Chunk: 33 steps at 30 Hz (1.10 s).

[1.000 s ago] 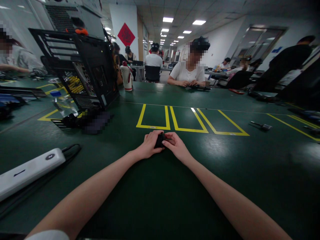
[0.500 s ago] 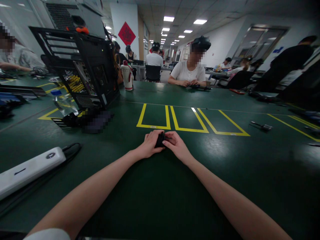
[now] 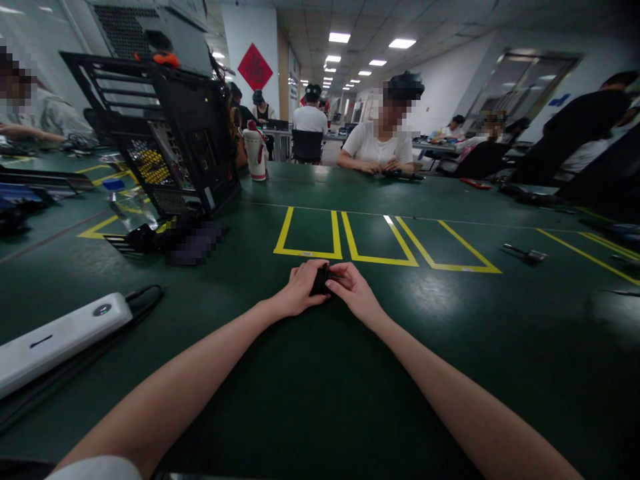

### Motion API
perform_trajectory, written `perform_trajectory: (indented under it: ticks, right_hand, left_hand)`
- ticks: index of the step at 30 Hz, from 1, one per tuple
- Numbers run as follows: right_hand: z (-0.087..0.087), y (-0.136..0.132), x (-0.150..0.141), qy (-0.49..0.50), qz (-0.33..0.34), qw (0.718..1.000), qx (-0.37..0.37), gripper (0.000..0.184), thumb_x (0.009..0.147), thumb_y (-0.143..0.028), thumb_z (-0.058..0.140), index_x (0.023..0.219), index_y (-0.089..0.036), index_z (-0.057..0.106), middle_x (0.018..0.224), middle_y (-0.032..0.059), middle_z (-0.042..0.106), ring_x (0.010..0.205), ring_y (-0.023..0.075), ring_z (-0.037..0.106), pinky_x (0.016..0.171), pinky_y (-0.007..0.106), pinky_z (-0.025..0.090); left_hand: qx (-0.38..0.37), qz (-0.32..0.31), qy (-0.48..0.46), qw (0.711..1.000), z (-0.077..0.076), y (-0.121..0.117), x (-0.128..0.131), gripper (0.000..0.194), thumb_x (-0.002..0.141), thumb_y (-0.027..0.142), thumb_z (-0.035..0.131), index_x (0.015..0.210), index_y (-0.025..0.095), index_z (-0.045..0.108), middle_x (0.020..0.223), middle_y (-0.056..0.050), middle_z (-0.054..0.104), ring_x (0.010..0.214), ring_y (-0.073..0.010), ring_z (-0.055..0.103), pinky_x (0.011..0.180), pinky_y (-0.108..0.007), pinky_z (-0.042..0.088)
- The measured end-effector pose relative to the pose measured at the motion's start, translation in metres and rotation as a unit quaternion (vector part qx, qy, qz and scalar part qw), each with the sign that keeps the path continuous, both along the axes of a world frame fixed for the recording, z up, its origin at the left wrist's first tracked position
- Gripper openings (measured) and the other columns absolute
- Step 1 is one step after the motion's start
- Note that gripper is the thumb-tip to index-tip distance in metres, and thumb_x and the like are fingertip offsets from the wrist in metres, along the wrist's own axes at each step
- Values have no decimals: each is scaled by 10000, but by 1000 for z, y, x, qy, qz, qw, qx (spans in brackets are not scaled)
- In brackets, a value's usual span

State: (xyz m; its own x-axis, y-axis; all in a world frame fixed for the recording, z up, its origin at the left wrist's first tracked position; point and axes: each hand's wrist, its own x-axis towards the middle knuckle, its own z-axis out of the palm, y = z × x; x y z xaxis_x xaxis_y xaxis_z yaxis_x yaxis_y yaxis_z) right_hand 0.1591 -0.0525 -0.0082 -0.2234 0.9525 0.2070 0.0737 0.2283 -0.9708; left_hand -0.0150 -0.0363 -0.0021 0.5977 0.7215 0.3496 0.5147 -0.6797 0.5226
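Note:
A small black part (image 3: pixel 319 283) is between my two hands at the middle of the green table (image 3: pixel 320 380); its exact kind is too dark to make out. My left hand (image 3: pixel 301 288) wraps round it from the left, with the thumb along its near side. From the right, my right hand (image 3: pixel 352 288) pinches at the part's right edge with thumb and fingertips. Whether those fingertips hold a separate small piece is hidden. Just beyond the hands lie yellow tape outlines (image 3: pixel 307 253) on the tabletop.
A black computer case (image 3: pixel 175 133) stands at the back left, near a plastic bottle (image 3: pixel 127 203). A white device (image 3: pixel 65 340) with a black cable lies at left. A metal-tipped tool (image 3: pixel 525 253) lies at right. Across the table sits a co-worker (image 3: pixel 380 143).
Both hands stay in place round the black part, and the right fingers shift very slightly at its edge. The whole view has moved a little.

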Motion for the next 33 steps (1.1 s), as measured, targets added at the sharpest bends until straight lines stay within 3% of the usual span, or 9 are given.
perform_trajectory:
  ticks: [4, 9, 14, 19, 25, 30, 33]
  right_hand:
    - [-1, 2, 2, -25, 21, 999, -30, 304, 778, -253, 580, 1070, -204, 510, 1116, 55, 564, 1075, 196, 539, 976, 410, 394]
    - [1, -4, 3, 12, 70, 997, -17, 293, 758, -205, 606, 1025, -243, 492, 1118, 18, 549, 1095, 188, 531, 935, 376, 439]
    - [4, -3, -1, 17, 27, 999, -3, 151, 782, -241, 580, 921, -224, 523, 985, 10, 576, 981, 164, 572, 894, 355, 457]
    - [4, 1, -1, -21, -8, 999, -32, 247, 778, -251, 578, 1015, -205, 528, 1067, 48, 574, 1042, 188, 541, 957, 402, 401]
    - [4, -5, 2, 17, 67, 997, -26, 281, 763, -186, 590, 1021, -239, 493, 1097, 19, 553, 1081, 185, 540, 947, 386, 426]
    - [2, -6, -2, 9, 22, 1000, 6, 143, 781, -217, 573, 911, -228, 513, 978, 2, 568, 990, 164, 575, 911, 358, 449]
    - [1, -2, -3, -18, -9, 1000, 13, 174, 784, -239, 572, 947, -221, 516, 996, 14, 567, 988, 167, 564, 921, 364, 436]
  left_hand:
    - [5, 3, -2, 1000, -3, 2, 0, 591, 755, 270, 598, 1243, 229, 266, 1226, -91, 422, 1108, -276, 428, 911, -434, 334]
    - [-10, 2, -5, 1000, -5, 3, 0, 598, 733, 239, 610, 1231, 243, 278, 1231, -81, 417, 1105, -275, 430, 912, -438, 328]
    - [-7, 2, -9, 1000, -4, 3, 1, 606, 735, 269, 620, 1235, 237, 279, 1221, -83, 423, 1099, -275, 432, 910, -440, 332]
    - [3, 0, -13, 1000, -5, 2, 0, 605, 744, 263, 614, 1242, 235, 270, 1222, -86, 423, 1107, -271, 429, 915, -432, 331]
    - [-3, 3, -8, 1000, -6, 3, 1, 611, 729, 234, 623, 1233, 233, 279, 1227, -81, 421, 1093, -264, 434, 905, -429, 338]
    - [-4, 0, -8, 1000, -4, 3, 1, 607, 740, 269, 618, 1240, 228, 277, 1234, -86, 417, 1109, -269, 425, 918, -435, 331]
    - [1, -4, -3, 1000, -3, 2, 0, 597, 757, 284, 602, 1249, 225, 269, 1235, -96, 413, 1105, -271, 428, 911, -435, 339]
